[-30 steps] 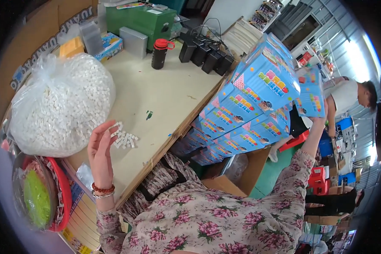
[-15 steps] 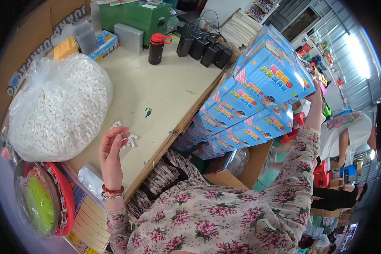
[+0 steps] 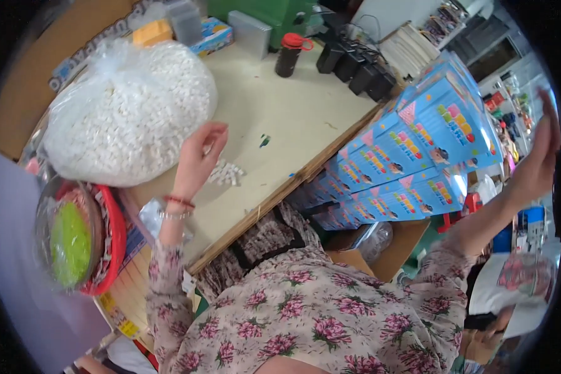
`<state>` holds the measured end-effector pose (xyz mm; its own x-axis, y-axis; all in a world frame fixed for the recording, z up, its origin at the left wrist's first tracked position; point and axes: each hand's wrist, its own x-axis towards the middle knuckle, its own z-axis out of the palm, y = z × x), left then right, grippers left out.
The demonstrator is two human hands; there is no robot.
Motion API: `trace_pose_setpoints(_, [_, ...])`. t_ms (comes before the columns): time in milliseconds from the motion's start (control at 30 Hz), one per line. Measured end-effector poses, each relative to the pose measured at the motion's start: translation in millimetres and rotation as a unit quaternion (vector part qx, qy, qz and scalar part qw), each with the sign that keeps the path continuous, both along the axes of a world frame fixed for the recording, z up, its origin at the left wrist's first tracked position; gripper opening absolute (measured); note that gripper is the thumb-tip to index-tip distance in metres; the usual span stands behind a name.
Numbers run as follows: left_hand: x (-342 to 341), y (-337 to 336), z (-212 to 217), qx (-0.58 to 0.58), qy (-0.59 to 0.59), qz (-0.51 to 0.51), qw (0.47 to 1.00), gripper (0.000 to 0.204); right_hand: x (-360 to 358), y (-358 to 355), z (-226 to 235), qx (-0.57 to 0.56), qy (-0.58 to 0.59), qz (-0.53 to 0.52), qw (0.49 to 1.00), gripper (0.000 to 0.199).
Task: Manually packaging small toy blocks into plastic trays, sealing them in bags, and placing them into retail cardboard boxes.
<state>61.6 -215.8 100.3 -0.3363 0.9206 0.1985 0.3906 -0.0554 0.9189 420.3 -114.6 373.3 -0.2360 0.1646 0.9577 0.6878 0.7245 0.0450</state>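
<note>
My left hand (image 3: 199, 156) hovers over the beige table (image 3: 280, 118), fingers loosely bent and apart, nothing visible in it. Just right of it lies a small heap of white pieces (image 3: 227, 173). A big clear bag of the same white pieces (image 3: 128, 112) bulges right behind the hand. My right hand (image 3: 539, 156) is stretched far out to the right, raised and flat, blurred, past a leaning stack of blue printed boxes (image 3: 411, 149). It holds nothing.
A red basket holding a green round thing (image 3: 100, 240) sits at the table's left end. At the back stand a dark bottle with a red cap (image 3: 290, 53), black blocks (image 3: 355, 68) and a grey box (image 3: 250, 32). An open cardboard box (image 3: 380, 249) sits below the table edge.
My left hand has lifted off the small white pieces and drawn toward the big bag. My right arm has swung up and further out to the right.
</note>
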Motion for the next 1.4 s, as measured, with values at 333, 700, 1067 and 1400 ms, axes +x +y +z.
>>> trace_pose_setpoints(333, [-140,32,91,0.086,0.584,0.199,0.783,0.016,-238,-146,-201,-0.412,-0.142,0.75,0.497,0.04])
trace_pose_setpoints(700, [-254,-157,110,-0.219,0.629,0.439,0.603,0.022,-290,-228,-168,-0.305,-0.072,0.876,0.367,0.009])
trace_pose_setpoints(1067, [-282,-221,79,-0.174,0.486,0.617,0.594,0.017,-216,-217,-172,-0.468,-0.162,0.869,-0.014,0.007])
trace_pose_setpoints(1400, [-410,-283,43,0.315,-0.22,0.606,0.696,0.02,-249,-251,-257,-0.706,-0.135,0.695,0.022,0.021])
